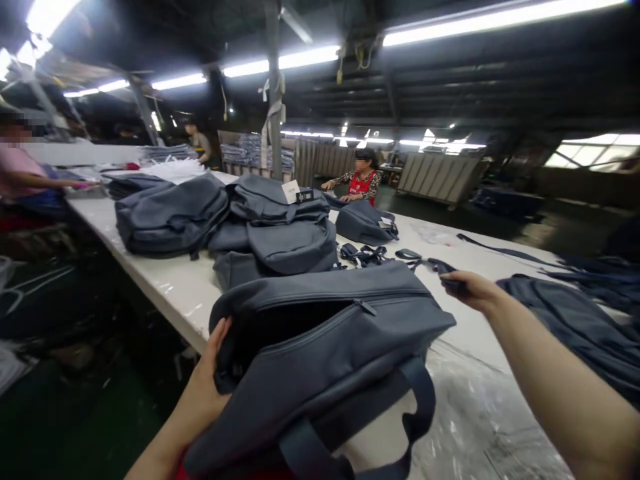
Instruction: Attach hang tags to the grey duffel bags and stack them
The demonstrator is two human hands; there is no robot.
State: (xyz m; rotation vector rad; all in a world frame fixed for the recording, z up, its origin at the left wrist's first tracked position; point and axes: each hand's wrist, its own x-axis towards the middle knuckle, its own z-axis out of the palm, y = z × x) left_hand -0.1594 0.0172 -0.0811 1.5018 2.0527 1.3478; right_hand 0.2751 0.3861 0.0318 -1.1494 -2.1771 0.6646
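Bright fluorescent tubes (pixel 500 23) light a dim workshop in the head view, above a long, smooth white table (pixel 477 333). At its near edge lies a dark slate-blue, soft-sided bag (pixel 340 347), zip partly undone, webbing handles towards the wearer. The left hand (pixel 210 383) grasps the bag's left end, beside the gaping opening. Past its right end, the right hand (pixel 467 290) pinches a narrow dark fabric strap (pixel 434 265). Beyond stands a heap of similar dark bags (pixel 295 247); farther back is a co-worker in a red apron (pixel 364 183)
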